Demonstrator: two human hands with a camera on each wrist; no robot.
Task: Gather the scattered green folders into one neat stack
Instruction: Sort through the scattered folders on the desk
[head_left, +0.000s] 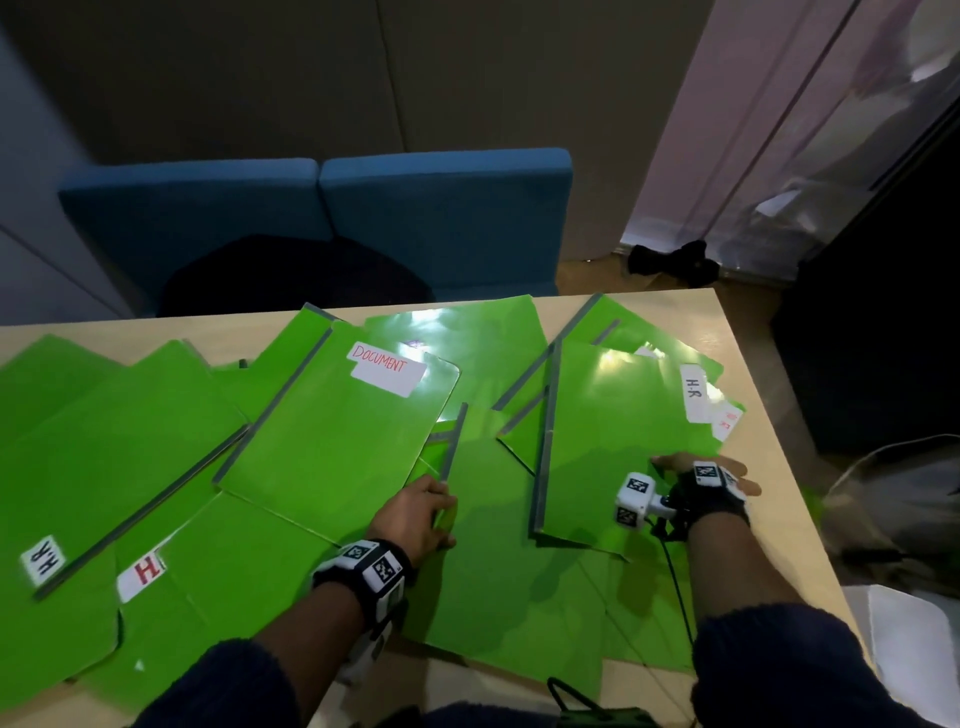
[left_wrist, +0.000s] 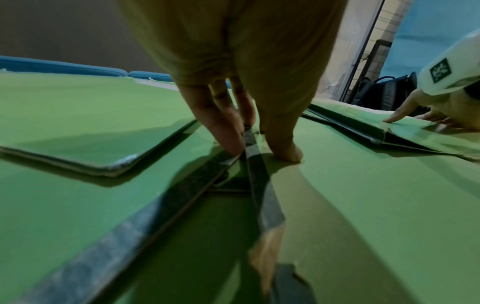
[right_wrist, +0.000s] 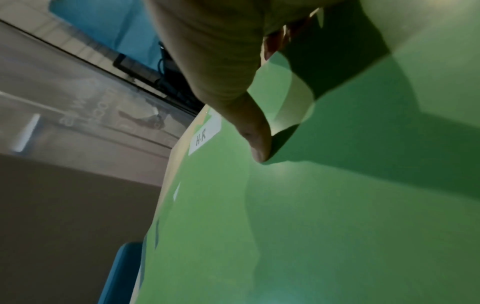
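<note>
Pale wooden surface (head_left: 748, 364) is strewn with overlapping green folders (head_left: 332, 441). Left hand (head_left: 415, 514) fingers pinch one folder's grey spine (left_wrist: 253, 156); right hand (head_left: 711, 478) lies spread on the H.R folder (head_left: 618, 441). Best lift gently, then slide across.

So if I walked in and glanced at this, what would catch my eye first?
Bright green folders sprawl overlapping across the pale table, one near the middle labelled DOCUMENT in red. The left hand pinches the grey spine edge of a folder at the centre, while the right hand presses on a folder labelled H.R near the table's right edge. Behind the table stands a blue sofa.
</note>
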